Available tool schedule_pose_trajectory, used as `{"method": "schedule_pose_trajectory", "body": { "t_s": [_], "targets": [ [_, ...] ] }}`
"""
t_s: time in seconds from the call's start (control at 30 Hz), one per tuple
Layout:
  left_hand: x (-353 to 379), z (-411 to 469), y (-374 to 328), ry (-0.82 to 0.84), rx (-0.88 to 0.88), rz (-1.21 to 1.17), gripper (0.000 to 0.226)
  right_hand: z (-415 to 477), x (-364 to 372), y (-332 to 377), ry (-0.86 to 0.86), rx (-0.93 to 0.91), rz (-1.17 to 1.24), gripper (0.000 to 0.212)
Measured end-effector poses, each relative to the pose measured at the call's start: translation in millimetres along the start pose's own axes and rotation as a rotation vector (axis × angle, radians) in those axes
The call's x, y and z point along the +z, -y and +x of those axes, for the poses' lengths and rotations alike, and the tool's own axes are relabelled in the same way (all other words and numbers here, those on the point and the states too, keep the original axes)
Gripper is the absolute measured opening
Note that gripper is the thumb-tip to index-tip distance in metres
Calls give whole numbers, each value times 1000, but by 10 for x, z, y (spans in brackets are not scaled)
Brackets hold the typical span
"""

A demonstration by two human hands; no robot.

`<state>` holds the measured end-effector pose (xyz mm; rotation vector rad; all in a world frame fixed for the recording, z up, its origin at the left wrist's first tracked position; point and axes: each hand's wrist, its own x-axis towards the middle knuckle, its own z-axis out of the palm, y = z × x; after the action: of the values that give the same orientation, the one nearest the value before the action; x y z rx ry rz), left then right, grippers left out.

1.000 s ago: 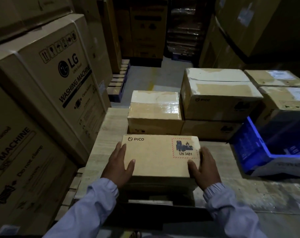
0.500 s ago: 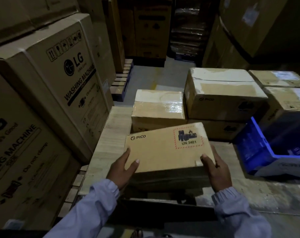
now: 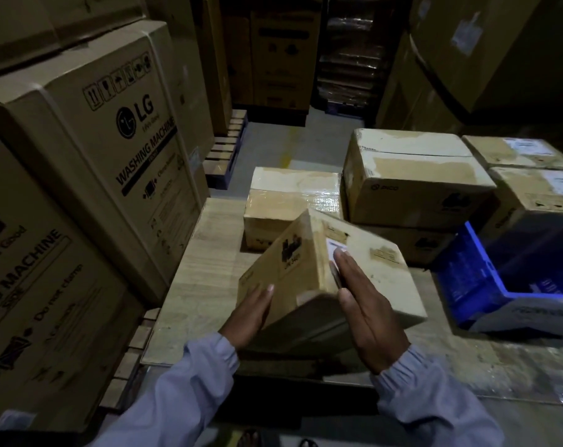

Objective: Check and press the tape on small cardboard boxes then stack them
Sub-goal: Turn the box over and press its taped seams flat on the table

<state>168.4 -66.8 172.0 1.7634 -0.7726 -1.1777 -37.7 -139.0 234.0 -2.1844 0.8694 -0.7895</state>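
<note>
A small cardboard box is tilted on one edge above the wooden board, one ridge pointing up. My left hand presses flat against its left face with straight fingers. My right hand lies flat on its right face, fingertips touching a white label. Behind it sits a taped box wrapped in shiny clear tape. To the right, a larger box rests on a lower box.
Tall washing-machine cartons wall off the left side. A blue plastic crate stands at the right, with more boxes behind it. Grey floor and stacked cartons lie farther back.
The box has been lifted and rolled from flat to standing tilted on an edge. My right hand moved from its side onto its upturned face; my left hand stayed on the left face.
</note>
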Motion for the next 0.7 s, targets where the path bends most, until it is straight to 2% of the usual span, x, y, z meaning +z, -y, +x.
{"method": "schedule_pose_trajectory", "body": {
  "t_s": [0.1,0.17,0.23,0.27,0.37,0.53,0.7],
  "targets": [
    [-94,-126,-289,17,129,-228,68,-16,39,-165,-108,7,-137,58],
    [-163,-161,-409,-19,191,-328,59,-15,48,-330,-152,132,-275,64],
    [-225,-145,-435,-51,203,-313,64,-7,69,-408,-58,350,-314,78],
    [-252,-132,-418,-49,216,-284,68,2,91,-427,-14,399,-296,84],
    [-324,-128,-319,-75,186,-246,75,32,154,-362,56,370,-287,78],
    [-431,-134,-82,-144,139,-344,52,55,266,-204,136,335,-391,68],
    [-564,-131,-12,-152,160,-129,47,169,394,-46,156,249,-624,72]
  ]
}}
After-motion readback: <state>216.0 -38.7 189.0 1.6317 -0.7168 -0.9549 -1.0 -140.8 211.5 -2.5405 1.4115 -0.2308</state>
